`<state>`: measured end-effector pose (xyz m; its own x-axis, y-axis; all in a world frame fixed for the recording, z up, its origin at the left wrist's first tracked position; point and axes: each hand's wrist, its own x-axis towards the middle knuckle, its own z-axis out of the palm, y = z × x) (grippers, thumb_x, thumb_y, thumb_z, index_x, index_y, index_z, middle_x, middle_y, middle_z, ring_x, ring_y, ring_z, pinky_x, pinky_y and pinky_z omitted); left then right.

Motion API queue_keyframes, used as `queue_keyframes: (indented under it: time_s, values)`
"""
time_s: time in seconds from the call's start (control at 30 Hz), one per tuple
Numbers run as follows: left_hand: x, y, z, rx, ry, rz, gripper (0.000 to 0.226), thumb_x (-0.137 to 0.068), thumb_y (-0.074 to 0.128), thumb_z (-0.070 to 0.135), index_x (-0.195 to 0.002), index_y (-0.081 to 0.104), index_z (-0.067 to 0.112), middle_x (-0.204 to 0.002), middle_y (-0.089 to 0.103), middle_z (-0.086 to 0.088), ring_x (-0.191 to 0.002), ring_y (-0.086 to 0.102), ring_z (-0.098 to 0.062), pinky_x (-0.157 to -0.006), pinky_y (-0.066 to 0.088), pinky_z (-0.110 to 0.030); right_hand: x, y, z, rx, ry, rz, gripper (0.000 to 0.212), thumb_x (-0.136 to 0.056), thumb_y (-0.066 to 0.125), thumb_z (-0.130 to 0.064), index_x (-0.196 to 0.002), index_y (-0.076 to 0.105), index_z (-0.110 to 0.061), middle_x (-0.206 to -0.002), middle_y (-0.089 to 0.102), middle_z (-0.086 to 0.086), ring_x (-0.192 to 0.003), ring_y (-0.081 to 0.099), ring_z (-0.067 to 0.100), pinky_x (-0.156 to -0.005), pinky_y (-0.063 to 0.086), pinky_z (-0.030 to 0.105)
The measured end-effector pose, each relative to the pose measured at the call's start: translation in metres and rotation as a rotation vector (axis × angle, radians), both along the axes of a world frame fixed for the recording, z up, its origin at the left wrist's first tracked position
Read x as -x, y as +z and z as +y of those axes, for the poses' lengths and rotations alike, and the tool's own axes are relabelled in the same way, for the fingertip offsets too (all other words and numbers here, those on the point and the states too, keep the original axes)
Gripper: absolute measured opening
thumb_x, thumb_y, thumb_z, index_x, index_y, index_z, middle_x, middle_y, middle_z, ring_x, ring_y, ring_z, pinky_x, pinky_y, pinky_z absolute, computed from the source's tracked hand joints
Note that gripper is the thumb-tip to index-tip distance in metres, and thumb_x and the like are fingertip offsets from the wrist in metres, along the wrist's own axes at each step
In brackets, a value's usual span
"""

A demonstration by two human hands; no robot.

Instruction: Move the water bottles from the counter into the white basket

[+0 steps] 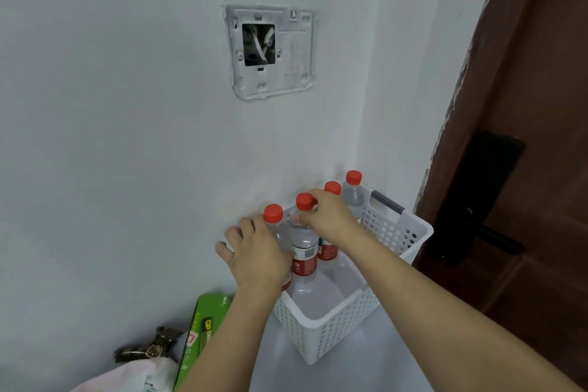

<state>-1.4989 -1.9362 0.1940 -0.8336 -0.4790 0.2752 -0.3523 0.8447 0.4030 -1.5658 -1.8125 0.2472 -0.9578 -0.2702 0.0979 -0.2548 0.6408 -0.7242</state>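
Note:
A white perforated basket (331,325) stands on the grey counter against the wall. Several clear water bottles with red caps and red labels stand upright in its far half. My right hand (327,213) pinches the neck of one bottle (304,242), just under its cap. My left hand (254,251) lies against the leftmost bottle (273,215) at the basket's left wall, fingers spread and fairly straight. Two more bottles (353,191) stand behind, near the far corner. The near half of the basket holds nothing.
A green GP battery box (203,328) leans by the wall left of the basket. A dark hair clip (149,348) and pink cloth (133,375) lie at the bottom left. A brown door (521,169) with a black handle stands to the right.

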Motion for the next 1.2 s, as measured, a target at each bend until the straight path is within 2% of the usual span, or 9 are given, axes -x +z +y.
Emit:
queue_keyframes:
  time_s: [0.07, 0.2, 0.3, 0.37, 0.43, 0.57, 0.7, 1.0, 1.2]
  values:
    - [-0.001, 0.000, 0.000, -0.026, 0.027, 0.019, 0.050, -0.077, 0.063, 0.040, -0.119, 0.045, 0.022, -0.120, 0.048, 0.000, -0.114, 0.034, -0.028, -0.097, 0.025, -0.047, -0.004, -0.002, 0.001, 0.031, 0.000, -0.014, 0.030, -0.080, 0.071, -0.026, -0.108, 0.064, -0.018, -0.101, 0.067, 0.001, -0.096, 0.062, 0.021, -0.085, 0.051, 0.037]
    - [-0.006, 0.008, 0.003, -0.073, 0.030, 0.046, 0.054, -0.076, 0.062, 0.047, -0.121, 0.049, 0.020, -0.118, 0.054, -0.002, -0.109, 0.038, -0.031, -0.091, 0.026, -0.045, -0.022, 0.005, 0.013, 0.095, 0.020, -0.048, 0.044, -0.082, 0.070, -0.027, -0.123, 0.056, -0.019, -0.118, 0.061, 0.000, -0.105, 0.058, 0.019, -0.076, 0.041, 0.023]
    - [-0.016, 0.017, 0.005, -0.081, -0.018, 0.050, 0.068, -0.077, 0.064, 0.053, -0.131, 0.045, 0.017, -0.125, 0.055, -0.008, -0.114, 0.043, -0.035, -0.095, 0.031, -0.045, -0.050, 0.015, 0.034, 0.094, 0.032, -0.044, 0.062, -0.084, 0.069, -0.032, -0.139, 0.045, -0.018, -0.139, 0.051, -0.001, -0.123, 0.051, 0.019, -0.088, 0.036, 0.023]
    - [-0.028, 0.026, 0.008, -0.078, -0.071, 0.076, 0.076, -0.079, 0.064, 0.054, -0.138, 0.040, 0.014, -0.132, 0.051, -0.012, -0.119, 0.044, -0.036, -0.099, 0.035, -0.047, -0.074, 0.022, 0.058, 0.089, 0.014, 0.006, 0.046, -0.085, 0.066, -0.029, -0.129, 0.053, -0.034, -0.124, 0.059, -0.015, -0.116, 0.056, 0.013, -0.083, 0.038, 0.017]
    - [-0.045, 0.038, 0.016, 0.004, -0.118, 0.134, 0.076, -0.083, 0.062, 0.052, -0.141, 0.038, 0.010, -0.135, 0.049, -0.014, -0.121, 0.044, -0.036, -0.101, 0.037, -0.048, -0.103, 0.032, 0.086, 0.064, -0.009, 0.088, 0.032, -0.085, 0.064, -0.025, -0.110, 0.057, -0.044, -0.099, 0.058, -0.026, -0.092, 0.056, -0.001, -0.069, 0.036, 0.008]
    - [-0.087, 0.072, 0.052, 0.220, -0.263, 0.186, 0.075, -0.087, 0.057, 0.048, -0.146, 0.035, 0.008, -0.142, 0.046, -0.015, -0.129, 0.041, -0.034, -0.109, 0.031, -0.050, -0.165, 0.058, 0.148, -0.017, -0.090, 0.220, 0.043, -0.087, 0.063, -0.024, -0.129, 0.055, -0.020, -0.122, 0.057, 0.001, -0.110, 0.054, 0.016, -0.086, 0.037, 0.021]
    - [-0.136, 0.104, 0.116, 0.317, -0.444, 0.232, 0.069, -0.091, 0.048, 0.050, -0.147, 0.034, 0.013, -0.145, 0.044, -0.011, -0.133, 0.038, -0.032, -0.113, 0.023, -0.051, -0.233, 0.080, 0.215, -0.069, -0.163, 0.293, 0.058, -0.092, 0.062, -0.026, -0.144, 0.040, -0.014, -0.148, 0.041, 0.004, -0.132, 0.040, 0.018, -0.102, 0.028, 0.021]
    - [-0.219, 0.138, 0.274, 0.453, -0.778, 0.341, 0.065, -0.092, 0.049, 0.049, -0.146, 0.038, 0.016, -0.146, 0.044, -0.008, -0.133, 0.038, -0.031, -0.113, 0.026, -0.053, -0.363, 0.096, 0.356, -0.208, -0.395, 0.321, 0.061, -0.091, 0.061, -0.028, -0.146, 0.036, -0.018, -0.151, 0.036, 0.002, -0.135, 0.036, 0.019, -0.107, 0.026, 0.025]
    - [-0.291, 0.135, 0.380, 0.406, -0.969, 0.332, 0.062, -0.094, 0.048, 0.047, -0.146, 0.038, 0.016, -0.147, 0.043, -0.006, -0.132, 0.039, -0.029, -0.111, 0.030, -0.050, -0.452, 0.089, 0.437, -0.201, -0.592, 0.173, 0.067, -0.088, 0.064, -0.030, -0.147, 0.036, -0.015, -0.150, 0.038, 0.005, -0.138, 0.035, 0.022, -0.112, 0.030, 0.031]
